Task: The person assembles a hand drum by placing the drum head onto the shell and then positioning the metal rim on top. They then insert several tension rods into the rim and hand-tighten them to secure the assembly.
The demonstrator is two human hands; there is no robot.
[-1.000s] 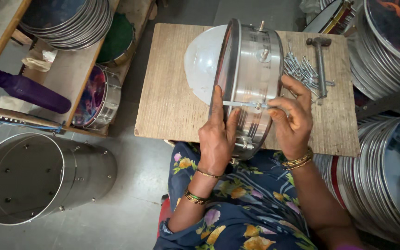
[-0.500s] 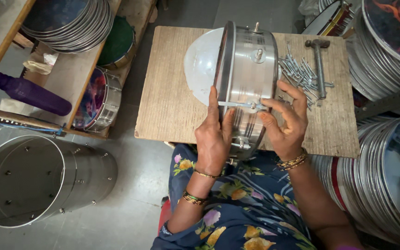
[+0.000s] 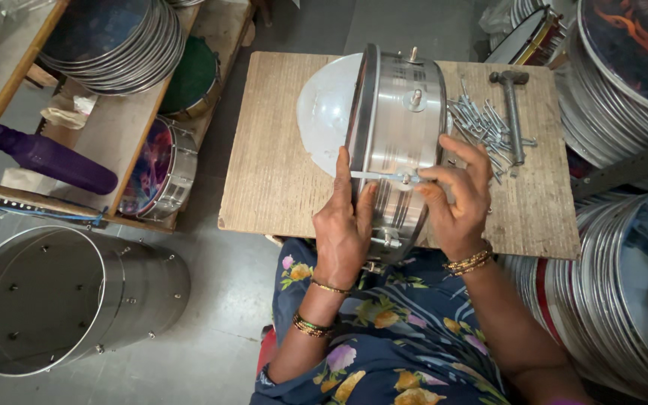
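Shiny steel drum shell (image 3: 403, 142) with its translucent white skin (image 3: 324, 112) is standing on edge on the bare wooden table (image 3: 279, 172), the skin facing the person's left and the near part of the shell hanging over the table's front edge, above the lap in a dark floral dress (image 3: 391, 345). A thin metal tension rod (image 3: 380, 176) is lying across the curved wall of the shell, running from the dark rim hoop (image 3: 364, 105) toward a small lug. The left hand (image 3: 344, 225) is resting against the shell with its fingers held together and pointing upward; its fingertips are pressing on the rim end of the rod. The right hand (image 3: 455, 199) is curling over the other side of the shell, thumb and forefinger pinching the rod's threaded end just beside the lug. Gold bangles are showing on both wrists.

Beyond the right hand, a loose heap of silver tension rods (image 3: 481, 124) is lying on the table, with a metal hammer (image 3: 513, 105) touching its far edge. On the floor to the left, a large open steel cylinder (image 3: 61, 300) is lying on its side. Above it, a wooden shelf (image 3: 114, 127) is carrying stacked metal hoops (image 3: 114, 41), a purple bottle (image 3: 50, 157) and a small drum with a colourful skin (image 3: 151, 172). More stacked hoops (image 3: 624, 75) are leaning on the right.
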